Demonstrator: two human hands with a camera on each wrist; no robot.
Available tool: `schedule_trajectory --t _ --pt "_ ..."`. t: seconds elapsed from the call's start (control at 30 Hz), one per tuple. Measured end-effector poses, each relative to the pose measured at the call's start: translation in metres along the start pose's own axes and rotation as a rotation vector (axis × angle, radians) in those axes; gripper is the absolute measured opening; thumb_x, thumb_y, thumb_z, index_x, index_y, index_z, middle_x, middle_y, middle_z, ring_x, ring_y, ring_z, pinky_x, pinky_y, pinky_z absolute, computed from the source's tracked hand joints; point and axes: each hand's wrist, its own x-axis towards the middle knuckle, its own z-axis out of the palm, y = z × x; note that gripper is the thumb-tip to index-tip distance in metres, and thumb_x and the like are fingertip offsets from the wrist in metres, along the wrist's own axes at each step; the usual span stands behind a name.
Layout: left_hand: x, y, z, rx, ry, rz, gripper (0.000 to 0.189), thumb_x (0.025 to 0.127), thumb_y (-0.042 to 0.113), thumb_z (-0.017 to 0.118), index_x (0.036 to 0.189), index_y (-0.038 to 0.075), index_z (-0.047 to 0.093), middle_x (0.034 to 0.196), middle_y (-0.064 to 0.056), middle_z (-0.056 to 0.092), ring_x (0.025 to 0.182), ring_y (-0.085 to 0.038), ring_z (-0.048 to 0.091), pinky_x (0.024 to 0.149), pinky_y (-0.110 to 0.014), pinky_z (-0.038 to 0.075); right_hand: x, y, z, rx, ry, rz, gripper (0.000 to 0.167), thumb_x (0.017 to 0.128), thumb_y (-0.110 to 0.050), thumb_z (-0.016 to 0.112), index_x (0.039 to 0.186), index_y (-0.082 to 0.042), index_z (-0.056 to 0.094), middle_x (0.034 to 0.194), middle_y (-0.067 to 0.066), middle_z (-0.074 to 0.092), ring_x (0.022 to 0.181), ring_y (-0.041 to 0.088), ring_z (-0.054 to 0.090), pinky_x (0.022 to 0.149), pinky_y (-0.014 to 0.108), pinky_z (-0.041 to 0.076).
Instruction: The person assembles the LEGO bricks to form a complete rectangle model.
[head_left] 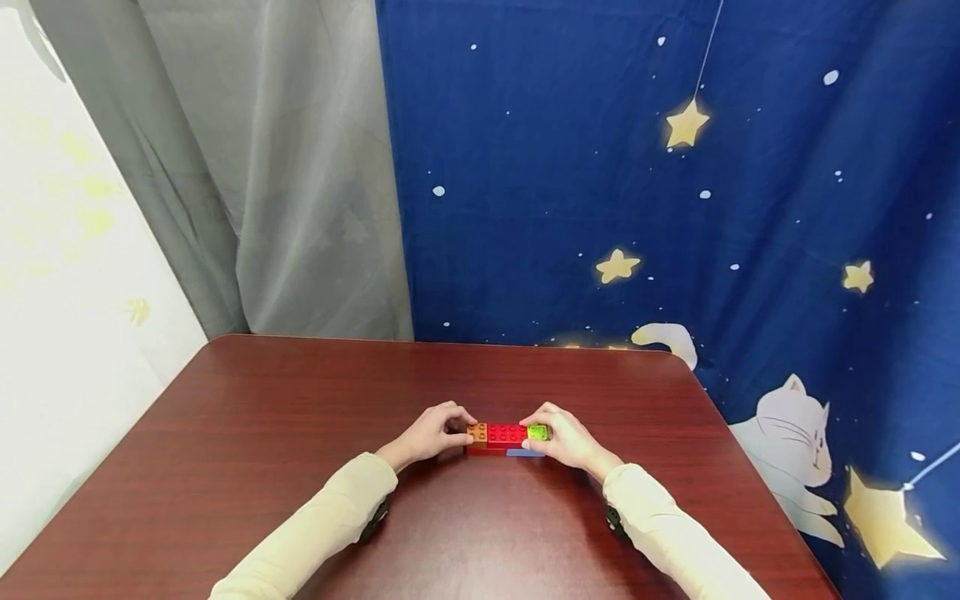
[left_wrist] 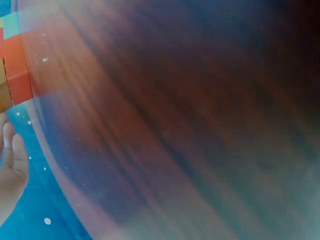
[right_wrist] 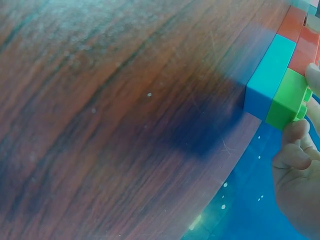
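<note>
A low two-layer row of toy building bricks lies on the table, seen best in the head view. On top sit an orange brick point(head_left: 477, 433), a red brick point(head_left: 507, 434) in the middle and a lime-green brick point(head_left: 537, 432). Under them are a lower red brick point(left_wrist: 19, 70) and a blue brick point(right_wrist: 269, 72). My left hand point(head_left: 435, 431) pinches the orange end between thumb and fingers. At the other end, the thumb and fingers of my right hand point(head_left: 567, 437) hold the green brick, covering part of it.
The dark red-brown wooden table point(head_left: 315, 392) has rounded far corners. Behind it hang a grey curtain point(head_left: 322, 167) and a blue curtain point(head_left: 540, 208) with stars and a cat. A white surface point(head_left: 75, 250) stands along the left side.
</note>
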Motion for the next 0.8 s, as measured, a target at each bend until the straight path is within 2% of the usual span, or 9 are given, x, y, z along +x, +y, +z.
schedule_trajectory --t 0.23,0.43,0.6,0.7,0.8 --pt "0.001 0.003 -0.001 0.039 0.000 0.047 0.021 0.076 0.013 0.070 0.094 0.006 0.062 0.080 -0.002 0.056 0.072 -0.014 0.053 0.066 -0.028 0.044 0.002 0.000 -0.004 -0.032 0.003 -0.023 0.031 0.072 -0.024 0.073 0.099 -0.011 0.066 0.088 -0.001 0.054 0.066 0.010 0.046 0.058 0.023 0.039" --pt "0.006 0.012 -0.002 0.238 -0.046 0.045 0.022 0.074 0.019 0.070 0.092 0.008 0.063 0.084 -0.003 0.050 0.080 -0.016 0.051 0.073 -0.031 0.041 0.000 -0.001 -0.002 -0.028 -0.024 0.001 0.032 0.073 -0.025 0.073 0.100 -0.011 0.066 0.089 -0.002 0.054 0.072 0.011 0.048 0.061 0.024 0.040" --pt "0.014 0.021 0.002 0.417 -0.073 0.050 0.025 0.075 0.029 0.069 0.092 0.011 0.065 0.081 0.002 0.050 0.076 -0.013 0.045 0.068 -0.029 0.039 0.000 -0.001 -0.001 -0.020 -0.019 0.003 0.031 0.072 -0.024 0.073 0.100 -0.011 0.066 0.088 -0.003 0.053 0.070 0.011 0.047 0.060 0.024 0.041" --pt "0.018 0.025 0.003 0.475 -0.089 0.069 0.022 0.075 0.030 0.070 0.086 0.011 0.066 0.077 0.003 0.049 0.070 -0.012 0.043 0.063 -0.027 0.038 0.001 -0.001 -0.001 -0.022 -0.014 -0.003 0.031 0.072 -0.023 0.073 0.099 -0.011 0.066 0.088 -0.003 0.053 0.069 0.010 0.047 0.060 0.024 0.041" --pt "0.022 0.029 0.002 0.486 -0.110 0.060 0.020 0.073 0.028 0.071 0.083 0.012 0.065 0.075 0.003 0.048 0.067 -0.011 0.043 0.061 -0.026 0.038 0.001 -0.001 -0.001 -0.033 -0.016 0.001 0.030 0.073 -0.024 0.073 0.100 -0.011 0.066 0.088 -0.003 0.054 0.069 0.011 0.048 0.060 0.024 0.040"
